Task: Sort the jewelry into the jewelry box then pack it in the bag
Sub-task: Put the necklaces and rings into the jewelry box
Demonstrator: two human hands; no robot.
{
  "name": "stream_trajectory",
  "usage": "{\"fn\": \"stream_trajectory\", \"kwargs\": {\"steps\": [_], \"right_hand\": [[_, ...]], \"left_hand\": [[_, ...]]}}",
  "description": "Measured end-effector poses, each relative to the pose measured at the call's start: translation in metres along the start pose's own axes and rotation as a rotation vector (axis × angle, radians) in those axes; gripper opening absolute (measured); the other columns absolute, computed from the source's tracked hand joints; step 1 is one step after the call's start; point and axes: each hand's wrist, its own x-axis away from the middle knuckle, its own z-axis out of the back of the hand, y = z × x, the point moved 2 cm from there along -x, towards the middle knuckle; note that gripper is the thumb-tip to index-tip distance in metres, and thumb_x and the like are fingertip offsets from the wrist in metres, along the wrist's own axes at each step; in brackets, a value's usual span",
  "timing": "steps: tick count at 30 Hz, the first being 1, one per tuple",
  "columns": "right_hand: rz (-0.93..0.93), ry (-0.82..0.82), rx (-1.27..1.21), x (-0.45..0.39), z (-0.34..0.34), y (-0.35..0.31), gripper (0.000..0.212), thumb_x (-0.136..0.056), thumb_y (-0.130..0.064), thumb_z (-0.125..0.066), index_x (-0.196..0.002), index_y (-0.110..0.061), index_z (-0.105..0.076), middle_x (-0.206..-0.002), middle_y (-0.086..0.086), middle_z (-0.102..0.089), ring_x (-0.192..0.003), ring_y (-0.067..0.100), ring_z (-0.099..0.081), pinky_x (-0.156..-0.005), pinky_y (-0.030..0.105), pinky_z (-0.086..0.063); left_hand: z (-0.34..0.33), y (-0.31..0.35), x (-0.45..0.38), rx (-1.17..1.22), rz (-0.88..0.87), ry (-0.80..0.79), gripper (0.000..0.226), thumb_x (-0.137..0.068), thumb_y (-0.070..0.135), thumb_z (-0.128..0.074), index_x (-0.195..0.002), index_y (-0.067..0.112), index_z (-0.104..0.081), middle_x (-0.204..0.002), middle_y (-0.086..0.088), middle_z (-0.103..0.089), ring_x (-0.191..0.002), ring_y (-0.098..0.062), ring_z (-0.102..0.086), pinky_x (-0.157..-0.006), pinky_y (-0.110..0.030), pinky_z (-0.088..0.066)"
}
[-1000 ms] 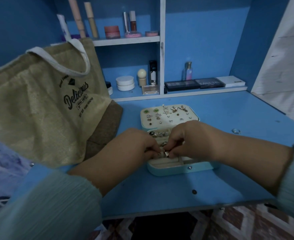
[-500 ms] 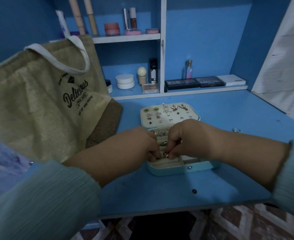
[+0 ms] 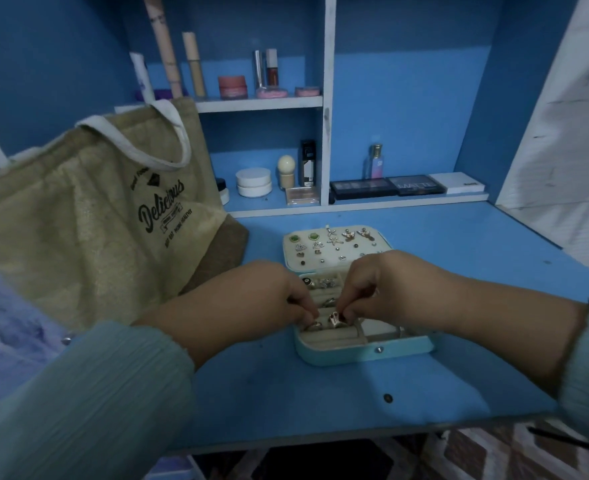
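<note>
A light-blue jewelry box [image 3: 366,351] lies open on the blue desk [image 3: 321,403], its lid [image 3: 334,247] tilted back and studded with several earrings. Rings sit in the cream ring rolls. My right hand [image 3: 386,289] pinches a small gold ring [image 3: 336,318] over the rolls. My left hand [image 3: 262,299] has its fingers curled at the rolls beside another ring [image 3: 315,326]; whether it holds that ring is hidden. The tan "Delicious" tote bag [image 3: 88,216] stands at the left.
Shelves behind the box hold cosmetics: jars [image 3: 253,182], a perfume bottle [image 3: 375,161], palettes [image 3: 386,187] and tubes [image 3: 192,64]. A white wall panel [image 3: 570,133] bounds the right side. The desk's front edge runs just below my forearms.
Both hands stayed over the ring rolls, working the ring with small finger movements. The camera view shifted slightly.
</note>
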Motion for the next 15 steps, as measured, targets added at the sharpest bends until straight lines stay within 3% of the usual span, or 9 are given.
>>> {"fn": "stream_trajectory", "kwargs": {"steps": [3, 6, 11, 15], "right_hand": [[-0.041, 0.012, -0.011, 0.006, 0.011, 0.006, 0.009, -0.079, -0.02, -0.071, -0.075, -0.028, -0.071, -0.072, -0.015, -0.061, -0.065, -0.004, -0.055, -0.063, 0.006, -0.041], [-0.129, -0.039, 0.028, 0.017, 0.029, 0.018, 0.012, -0.082, -0.023, -0.067, -0.072, -0.03, -0.068, -0.076, -0.013, -0.066, -0.062, -0.004, -0.054, -0.06, 0.005, -0.041], [-0.31, -0.173, 0.173, 0.046, 0.064, 0.045, 0.012, -0.086, -0.03, -0.062, -0.075, -0.032, -0.066, -0.054, -0.022, -0.057, -0.047, -0.005, -0.049, -0.056, 0.009, -0.04], [-0.456, -0.203, 0.269, 0.073, 0.093, 0.07, 0.007, -0.086, -0.031, -0.061, -0.082, -0.028, -0.066, -0.085, -0.001, -0.069, -0.06, 0.01, -0.057, -0.065, 0.023, -0.049]], "left_hand": [[0.005, 0.008, -0.006, -0.013, -0.024, -0.007, 0.017, -0.09, 0.037, -0.056, -0.101, 0.033, -0.068, -0.096, 0.014, -0.063, -0.083, -0.001, -0.051, -0.066, -0.014, -0.039], [0.009, 0.026, -0.02, -0.004, -0.075, -0.024, 0.014, -0.093, 0.04, -0.05, -0.092, 0.034, -0.063, -0.081, 0.016, -0.055, -0.071, 0.001, -0.047, -0.058, -0.012, -0.034], [0.009, 0.072, -0.057, -0.012, -0.217, -0.024, 0.021, -0.095, 0.034, -0.047, -0.101, 0.03, -0.067, -0.083, 0.018, -0.055, -0.082, 0.0, -0.049, -0.066, -0.01, -0.036], [0.004, 0.113, -0.09, -0.085, -0.278, -0.087, 0.024, -0.094, 0.037, -0.049, -0.11, 0.026, -0.063, -0.103, 0.008, -0.059, -0.098, -0.009, -0.052, -0.084, -0.023, -0.04]]}}
